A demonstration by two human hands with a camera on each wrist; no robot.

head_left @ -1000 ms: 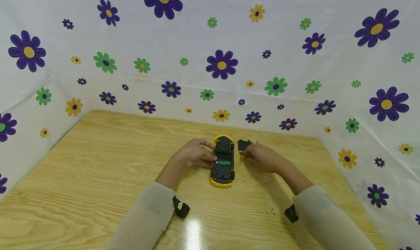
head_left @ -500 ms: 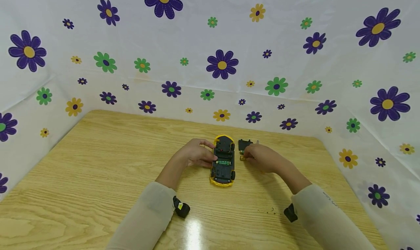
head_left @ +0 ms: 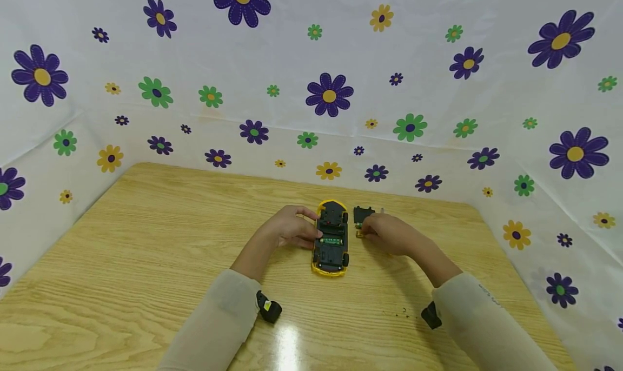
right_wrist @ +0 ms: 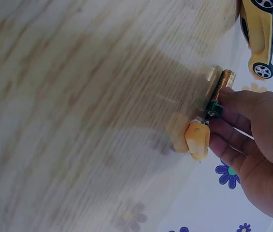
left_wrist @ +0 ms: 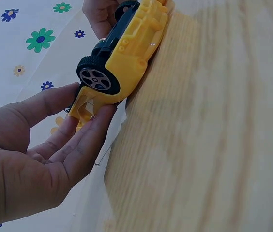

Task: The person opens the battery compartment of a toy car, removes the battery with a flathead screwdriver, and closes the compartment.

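Observation:
A yellow toy car point(head_left: 330, 257) lies wheels up on the table, its battery bay uncovered with a green battery point(head_left: 331, 241) inside. My left hand point(head_left: 293, 228) grips the car's left side; in the left wrist view the fingers point(left_wrist: 85, 140) and thumb hold the yellow body point(left_wrist: 131, 58) beside a wheel. To the right of the car, my right hand point(head_left: 391, 234) has its thumb and fingers on a gold and green battery point(right_wrist: 219, 94) at the tabletop. A black cover point(head_left: 363, 214) lies just beyond those fingers.
Next to the battery sits the yellow end of a tool point(right_wrist: 197, 139), partly behind the fingers. Small dark bits point(head_left: 404, 310) lie on the table point(head_left: 194, 241) nearer the front. Flower-patterned cloth point(head_left: 287, 46) rises along the back and sides.
My right hand has shifted very slightly at the batteries, and a gold battery end at its fingertips lies a little differently. My left hand and the car have stayed in place.

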